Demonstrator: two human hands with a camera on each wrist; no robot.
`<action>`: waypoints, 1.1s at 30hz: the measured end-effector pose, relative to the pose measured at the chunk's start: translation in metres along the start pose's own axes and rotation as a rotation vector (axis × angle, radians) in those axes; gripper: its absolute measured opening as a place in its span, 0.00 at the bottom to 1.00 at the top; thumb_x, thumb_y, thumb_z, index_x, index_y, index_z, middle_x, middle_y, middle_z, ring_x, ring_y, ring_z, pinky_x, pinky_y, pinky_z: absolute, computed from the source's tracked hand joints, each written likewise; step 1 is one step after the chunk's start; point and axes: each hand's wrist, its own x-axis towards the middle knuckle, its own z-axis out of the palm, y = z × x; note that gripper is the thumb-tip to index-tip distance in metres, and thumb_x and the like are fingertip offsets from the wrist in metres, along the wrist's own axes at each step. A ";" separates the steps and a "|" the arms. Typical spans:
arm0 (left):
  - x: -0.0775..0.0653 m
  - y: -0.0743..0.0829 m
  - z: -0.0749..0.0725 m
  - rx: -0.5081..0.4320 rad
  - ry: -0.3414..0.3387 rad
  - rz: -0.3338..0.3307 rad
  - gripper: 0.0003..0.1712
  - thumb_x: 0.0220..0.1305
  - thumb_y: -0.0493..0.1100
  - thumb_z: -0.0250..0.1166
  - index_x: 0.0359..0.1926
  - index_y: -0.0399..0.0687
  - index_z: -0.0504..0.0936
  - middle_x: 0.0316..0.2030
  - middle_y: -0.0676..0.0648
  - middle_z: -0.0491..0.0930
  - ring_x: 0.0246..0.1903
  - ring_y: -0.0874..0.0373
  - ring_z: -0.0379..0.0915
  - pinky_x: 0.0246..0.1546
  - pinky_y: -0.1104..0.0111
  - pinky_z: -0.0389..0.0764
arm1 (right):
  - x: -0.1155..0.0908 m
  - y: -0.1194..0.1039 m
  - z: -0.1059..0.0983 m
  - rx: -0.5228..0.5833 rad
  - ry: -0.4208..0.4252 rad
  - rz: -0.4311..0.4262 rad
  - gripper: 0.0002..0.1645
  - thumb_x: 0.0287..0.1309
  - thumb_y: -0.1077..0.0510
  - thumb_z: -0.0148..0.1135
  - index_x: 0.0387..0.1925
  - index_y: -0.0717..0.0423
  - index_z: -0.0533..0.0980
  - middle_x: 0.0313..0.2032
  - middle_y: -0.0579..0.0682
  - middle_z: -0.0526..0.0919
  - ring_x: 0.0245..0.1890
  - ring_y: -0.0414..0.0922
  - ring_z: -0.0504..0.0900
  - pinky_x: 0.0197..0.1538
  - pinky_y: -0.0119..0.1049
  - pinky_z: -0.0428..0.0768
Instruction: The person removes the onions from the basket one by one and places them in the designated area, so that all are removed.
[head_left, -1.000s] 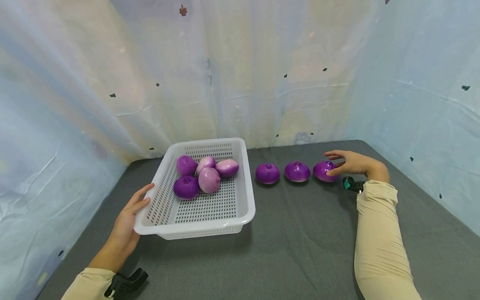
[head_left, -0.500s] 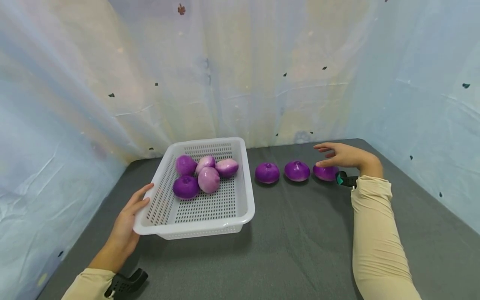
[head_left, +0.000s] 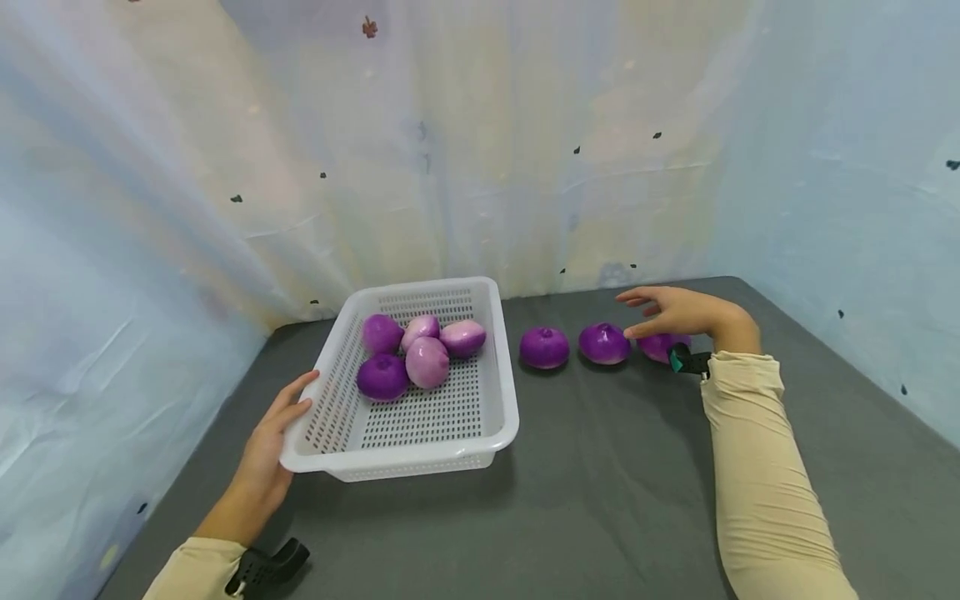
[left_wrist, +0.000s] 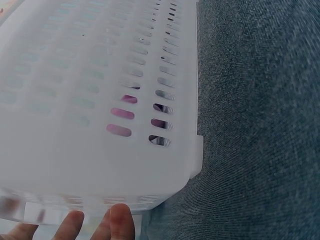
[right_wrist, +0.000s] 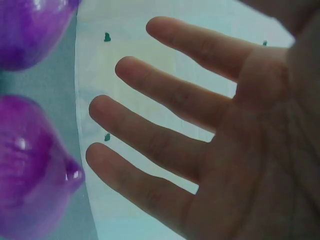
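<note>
My left hand holds the near left corner of a white perforated plastic basket, thumb by the rim. In the left wrist view, its fingertips show at the basket wall. Several purple onions lie inside, among them a dark one and a paler one. On the cloth to the right, three shiny onions form a row: left, middle and right, the last partly hidden. Over the right and middle ones hovers my right hand, fingers spread and holding nothing in the right wrist view.
A dark grey cloth covers the table. Pale patterned curtains hang behind it and at both sides. Black wrist devices, one on the left wrist and one on the right, sit below the hands.
My right hand has come off the right onion, risen and shifted left toward the middle one. The left hand stays on the basket. The head view has swung slightly.
</note>
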 end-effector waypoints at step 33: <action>-0.002 -0.001 -0.001 -0.022 -0.037 0.038 0.29 0.80 0.52 0.42 0.77 0.60 0.51 0.64 0.58 0.60 0.54 0.70 0.74 0.46 0.68 0.80 | 0.010 -0.082 0.016 -0.067 -0.002 -0.266 0.43 0.60 0.44 0.69 0.73 0.44 0.63 0.71 0.47 0.67 0.69 0.52 0.70 0.65 0.54 0.71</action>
